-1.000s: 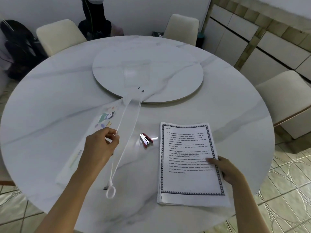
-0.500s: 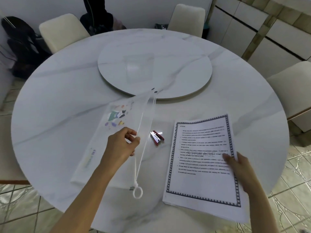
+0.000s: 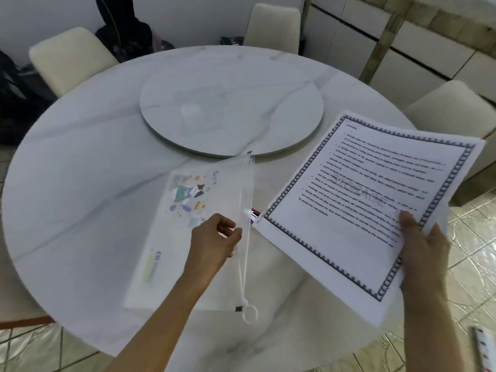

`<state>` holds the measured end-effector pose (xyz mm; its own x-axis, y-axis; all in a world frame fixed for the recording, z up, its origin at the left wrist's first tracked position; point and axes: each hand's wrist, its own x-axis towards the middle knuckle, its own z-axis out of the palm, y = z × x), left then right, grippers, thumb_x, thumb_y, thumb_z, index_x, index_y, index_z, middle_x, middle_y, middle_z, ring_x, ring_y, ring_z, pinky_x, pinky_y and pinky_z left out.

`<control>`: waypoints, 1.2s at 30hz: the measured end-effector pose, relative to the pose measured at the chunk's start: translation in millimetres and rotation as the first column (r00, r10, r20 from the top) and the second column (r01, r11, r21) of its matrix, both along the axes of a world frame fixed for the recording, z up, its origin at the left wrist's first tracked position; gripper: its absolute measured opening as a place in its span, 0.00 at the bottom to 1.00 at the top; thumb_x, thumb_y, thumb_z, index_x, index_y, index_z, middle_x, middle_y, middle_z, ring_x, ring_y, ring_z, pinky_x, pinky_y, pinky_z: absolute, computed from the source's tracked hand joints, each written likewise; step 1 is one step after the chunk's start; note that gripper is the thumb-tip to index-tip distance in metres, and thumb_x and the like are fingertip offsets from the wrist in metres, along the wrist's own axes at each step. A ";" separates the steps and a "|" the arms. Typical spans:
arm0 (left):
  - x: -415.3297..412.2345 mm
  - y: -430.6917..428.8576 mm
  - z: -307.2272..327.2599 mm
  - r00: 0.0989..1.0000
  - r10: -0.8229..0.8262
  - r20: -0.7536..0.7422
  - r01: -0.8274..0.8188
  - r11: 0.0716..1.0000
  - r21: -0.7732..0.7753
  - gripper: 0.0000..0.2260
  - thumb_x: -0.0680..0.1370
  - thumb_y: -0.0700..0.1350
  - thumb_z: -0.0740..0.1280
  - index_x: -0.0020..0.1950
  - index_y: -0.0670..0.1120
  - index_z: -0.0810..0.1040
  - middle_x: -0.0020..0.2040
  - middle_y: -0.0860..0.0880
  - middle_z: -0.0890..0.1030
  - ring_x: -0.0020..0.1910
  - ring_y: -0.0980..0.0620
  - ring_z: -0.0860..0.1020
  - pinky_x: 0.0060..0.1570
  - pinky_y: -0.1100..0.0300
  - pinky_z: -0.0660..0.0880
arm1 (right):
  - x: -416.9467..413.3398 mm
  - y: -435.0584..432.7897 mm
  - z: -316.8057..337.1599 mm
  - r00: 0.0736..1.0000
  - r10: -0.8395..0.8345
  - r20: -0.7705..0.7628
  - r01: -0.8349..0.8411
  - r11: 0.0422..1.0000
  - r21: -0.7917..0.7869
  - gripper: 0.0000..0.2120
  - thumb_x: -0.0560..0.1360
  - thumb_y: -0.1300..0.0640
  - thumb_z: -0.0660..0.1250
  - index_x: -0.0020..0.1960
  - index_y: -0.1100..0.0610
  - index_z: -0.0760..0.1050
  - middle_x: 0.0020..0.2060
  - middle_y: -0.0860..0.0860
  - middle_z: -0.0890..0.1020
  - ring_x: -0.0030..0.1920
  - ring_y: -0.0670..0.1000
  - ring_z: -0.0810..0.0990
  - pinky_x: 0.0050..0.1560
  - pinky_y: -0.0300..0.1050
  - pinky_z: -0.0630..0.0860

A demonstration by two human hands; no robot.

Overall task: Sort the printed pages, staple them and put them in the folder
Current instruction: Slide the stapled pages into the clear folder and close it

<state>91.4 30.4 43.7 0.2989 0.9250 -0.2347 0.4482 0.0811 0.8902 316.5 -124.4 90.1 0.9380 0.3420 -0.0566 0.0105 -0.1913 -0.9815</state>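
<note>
Printed pages [image 3: 362,205] gripped at near corner by your right hand [image 3: 421,245], folder [image 3: 188,224] zipper edge pinched by your left hand [image 3: 214,240], tabletop [image 3: 80,170] stretching beyond.

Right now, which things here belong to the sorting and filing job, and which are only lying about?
Job: printed pages, zip folder, stapler.
Lying about: turntable, chairs, black bags.

One folder [image 3: 166,237], one page stack [image 3: 362,210], one stapler [image 3: 254,212], three chairs [image 3: 67,55]
</note>
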 end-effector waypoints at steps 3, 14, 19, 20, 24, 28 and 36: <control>0.7 -4.2 -1.5 1.000 0.015 0.003 -0.015 1.000 0.028 0.03 0.73 0.42 0.70 0.43 0.45 0.77 0.36 0.49 0.79 0.29 0.47 0.80 0.39 0.50 0.81 | -9.6 5.5 -9.3 0.998 -0.039 -0.041 0.041 0.998 0.041 0.09 0.78 0.54 0.62 0.57 0.54 0.74 0.51 0.55 0.82 0.49 0.55 0.81 0.50 0.54 0.79; 5.9 -9.5 -5.2 1.000 0.017 -0.014 -0.015 0.993 0.117 0.06 0.73 0.42 0.70 0.39 0.49 0.74 0.34 0.53 0.78 0.32 0.48 0.80 0.40 0.48 0.80 | -34.6 23.1 -41.0 0.998 0.062 0.014 -0.062 0.998 0.000 0.08 0.78 0.55 0.61 0.54 0.57 0.75 0.47 0.52 0.82 0.47 0.52 0.82 0.46 0.48 0.81; 7.0 -9.3 -5.2 1.000 0.022 -0.006 -0.021 0.990 0.136 0.04 0.73 0.41 0.69 0.41 0.46 0.75 0.32 0.53 0.78 0.27 0.52 0.78 0.38 0.56 0.78 | -23.6 21.5 -36.7 0.995 -0.010 0.099 0.015 0.999 -0.052 0.06 0.78 0.51 0.60 0.51 0.52 0.73 0.42 0.45 0.80 0.45 0.52 0.81 0.50 0.55 0.78; 6.9 -9.0 -5.3 1.000 0.026 -0.003 -0.026 0.990 0.137 0.03 0.74 0.41 0.69 0.42 0.45 0.76 0.32 0.53 0.78 0.25 0.54 0.78 0.38 0.57 0.78 | -19.9 22.0 -35.2 0.993 -0.015 0.121 0.023 0.997 -0.068 0.05 0.78 0.51 0.60 0.50 0.52 0.72 0.41 0.44 0.79 0.44 0.53 0.80 0.50 0.56 0.78; 7.4 -8.3 -4.8 1.000 0.025 -0.006 -0.024 0.989 0.143 0.02 0.74 0.42 0.68 0.43 0.45 0.76 0.32 0.54 0.78 0.25 0.56 0.77 0.38 0.57 0.78 | -11.2 27.0 -32.0 0.984 -0.001 0.178 0.020 0.994 -0.105 0.03 0.78 0.53 0.60 0.49 0.51 0.72 0.39 0.42 0.78 0.44 0.54 0.79 0.50 0.56 0.78; 8.3 -7.5 -2.5 0.999 0.034 -0.009 -0.032 0.988 0.150 0.02 0.75 0.42 0.68 0.44 0.45 0.76 0.33 0.53 0.78 0.26 0.54 0.78 0.39 0.55 0.79 | -6.8 32.3 -30.9 0.984 -0.028 0.178 0.050 0.992 -0.115 0.04 0.79 0.53 0.60 0.49 0.52 0.72 0.40 0.46 0.78 0.45 0.55 0.79 0.51 0.57 0.77; 11.7 -1.5 -1.1 1.000 0.023 -0.008 -0.022 0.990 0.141 0.03 0.74 0.43 0.69 0.44 0.45 0.76 0.35 0.51 0.79 0.28 0.53 0.79 0.39 0.53 0.80 | -14.9 40.4 -23.2 0.990 0.014 0.138 -0.008 0.999 -0.039 0.03 0.78 0.53 0.61 0.48 0.49 0.73 0.42 0.43 0.80 0.47 0.54 0.81 0.52 0.60 0.78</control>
<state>103.1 28.8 42.6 0.2758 0.9555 -0.1047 0.4561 -0.0342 0.8893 301.6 -84.0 66.9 0.9339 0.3524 0.0597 0.1475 -0.2278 -0.9625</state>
